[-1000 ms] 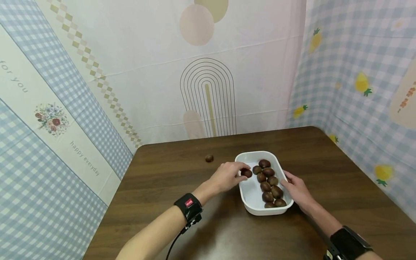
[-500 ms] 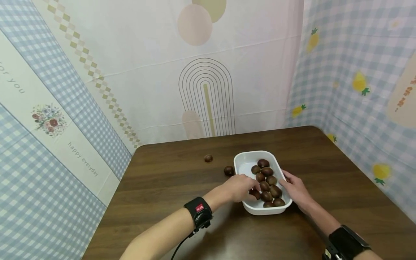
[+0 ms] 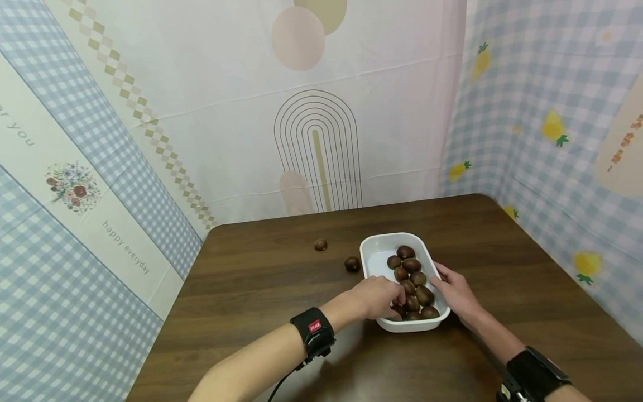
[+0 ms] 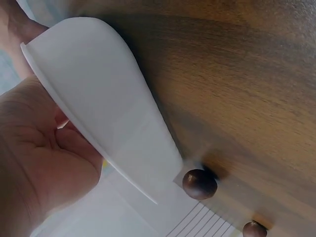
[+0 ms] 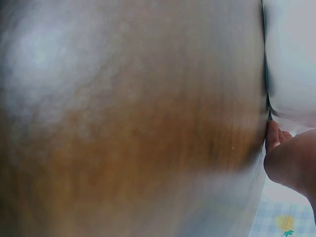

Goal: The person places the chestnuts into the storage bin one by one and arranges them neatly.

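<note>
In the head view a deep white tray (image 3: 375,251) holds several brown chestnuts (image 3: 412,265), mostly along its right half and near end. My left hand (image 3: 377,296) reaches over the tray's left rim, its curled fingers and thumb around a chestnut (image 3: 399,310) in the near left corner; the fingers partly cover it. My right hand (image 3: 458,293) grips the tray's right side, thumb near the rim and other fingers largely hidden. The left wrist view shows the tray's outer wall (image 4: 98,94) with my left palm (image 4: 54,158) over the rim.
Two loose chestnuts lie on the brown wooden table (image 3: 261,279): one chestnut (image 3: 353,264) close by the tray's left wall, another chestnut (image 3: 320,244) farther back and left. Patterned cloth (image 3: 241,139) hangs behind the table and on both sides.
My left hand has moved nearer and slightly right inside the tray, carrying a chestnut from the left rim to the near left corner. The loose chestnut beside the tray came into view. My right hand stays put.
</note>
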